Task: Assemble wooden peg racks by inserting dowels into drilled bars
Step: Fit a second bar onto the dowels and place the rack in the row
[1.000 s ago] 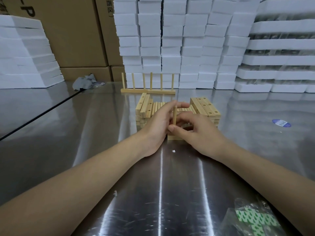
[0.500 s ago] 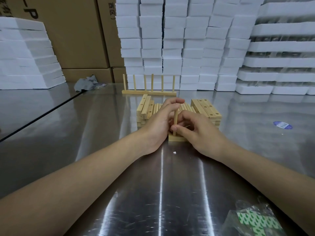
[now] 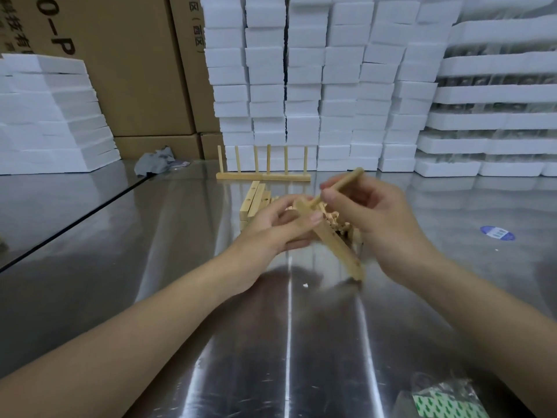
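One head-worn camera looks forward and down, close over the steel counter [image 3: 120, 267], toward stacked foam blocks [image 3: 301, 86].

Left hand [image 3: 271, 229], right hand [image 3: 381, 220] pinching (aloft)

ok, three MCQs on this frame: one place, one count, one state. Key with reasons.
1. Where does the finished rack stand?
A) beyond the pile of bars, before the foam blocks
B) nearest the camera
C) at far left

2. How many upright dowels does it carry?
A) three
B) six
C) nine

3. How is the bar in the left hand?
A) lying flat in the pile
B) lifted and tilted
C) standing upright

Key:
1 A: it stands far back on the table, behind the pile.
2 B: six stand in a row.
3 B: it slants down to the right while the right hand pinches a dowel at its upper end.
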The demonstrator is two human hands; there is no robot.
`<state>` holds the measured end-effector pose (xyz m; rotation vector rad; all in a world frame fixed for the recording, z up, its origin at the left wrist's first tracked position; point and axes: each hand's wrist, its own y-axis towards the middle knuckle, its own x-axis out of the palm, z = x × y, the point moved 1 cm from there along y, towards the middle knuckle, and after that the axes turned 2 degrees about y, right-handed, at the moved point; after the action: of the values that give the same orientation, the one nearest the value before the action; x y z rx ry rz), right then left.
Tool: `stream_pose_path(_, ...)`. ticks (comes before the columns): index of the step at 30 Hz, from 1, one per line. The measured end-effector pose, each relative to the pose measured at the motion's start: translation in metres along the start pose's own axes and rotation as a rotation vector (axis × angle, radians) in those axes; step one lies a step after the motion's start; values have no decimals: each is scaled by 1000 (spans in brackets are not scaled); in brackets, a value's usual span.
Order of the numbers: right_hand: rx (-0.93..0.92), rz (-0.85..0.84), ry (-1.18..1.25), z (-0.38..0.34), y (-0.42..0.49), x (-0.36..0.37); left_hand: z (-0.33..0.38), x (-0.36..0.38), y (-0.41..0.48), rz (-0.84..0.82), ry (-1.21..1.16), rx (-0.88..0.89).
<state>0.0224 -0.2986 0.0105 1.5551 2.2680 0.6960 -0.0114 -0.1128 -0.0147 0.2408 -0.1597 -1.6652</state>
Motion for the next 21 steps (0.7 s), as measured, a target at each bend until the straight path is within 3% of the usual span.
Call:
stream_pose_path(3,42,41,126,-11,4,-6,7,3,-1,4,-17,42)
stream_pose_path(6,-51,33,-52,-16,4,-13,14,9,-2,13,-103,29)
stream_pose_path(10,-250,-124,-1049,-13,-2,-11,16,12,-6,73,48,12)
stream_pose_path(12,-206,-195,-1285,-13,-6,-1,17,15,-9,92,154,13)
stream_pose_path(14,-240,-162,-1282,-14,-4,3,17,18,-12,105,236,22)
stream_pose_path(18,-233,-101,-967,-11,-5,0,16,22,-16,155,461,99)
stream_pose_path(20,-61,-119,-742,-7,-5,-1,15,22,-19,153,569,165)
stream_pose_path(21,109,-129,-511,-4,-6,-2,14,21,-21,146,620,200)
